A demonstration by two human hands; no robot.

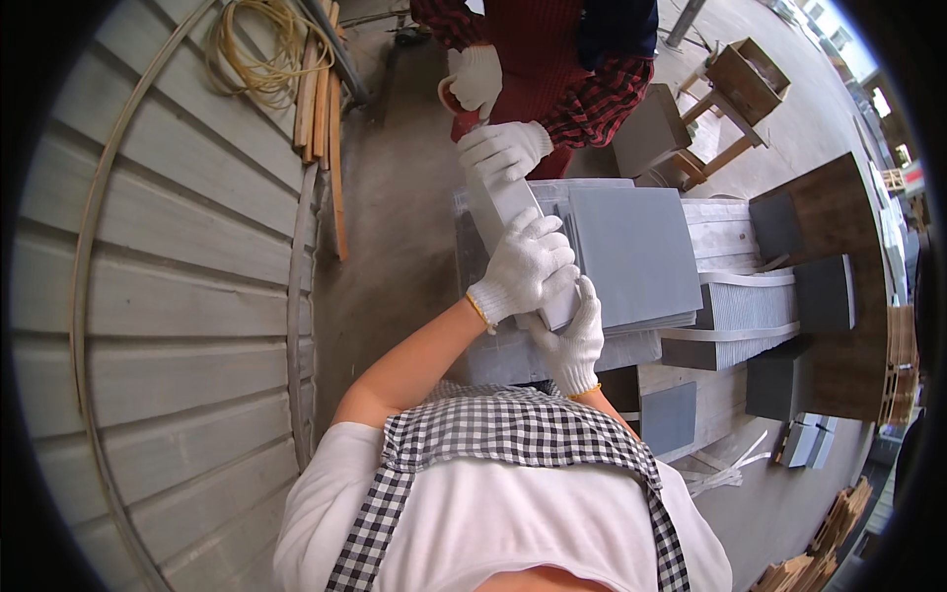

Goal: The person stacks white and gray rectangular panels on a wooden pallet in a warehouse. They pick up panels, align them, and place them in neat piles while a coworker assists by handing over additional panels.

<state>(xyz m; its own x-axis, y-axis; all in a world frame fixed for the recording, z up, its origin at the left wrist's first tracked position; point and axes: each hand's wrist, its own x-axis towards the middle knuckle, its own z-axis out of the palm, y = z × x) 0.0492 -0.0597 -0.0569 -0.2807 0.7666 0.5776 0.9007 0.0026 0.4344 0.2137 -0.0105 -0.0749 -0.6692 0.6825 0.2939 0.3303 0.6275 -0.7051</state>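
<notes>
A long, narrow pale grey block (pixel 507 204) lies slanting across the pile, between me and a co-worker. My left hand (pixel 526 264), in a white knit glove, is closed over its top and left side near the middle. My right hand (pixel 574 342), gloved the same way, grips its near end from the right and below, with some fingers hidden. The co-worker's gloved hand (pixel 505 150) presses on the far end. Their other gloved hand (pixel 475 77) holds a red-handled tool (pixel 464 122), partly hidden, against that end.
Flat grey panels (pixel 636 252) are stacked just right of the block. Strapped bundles of thin grey pieces (pixel 745 311) lie further right, beside a wooden board (pixel 819 212). A wooden box (pixel 748 79) stands far right. Ribbed metal wall (pixel 187 296), coiled hose (pixel 261 49) and wooden strips (pixel 318 94) line the left.
</notes>
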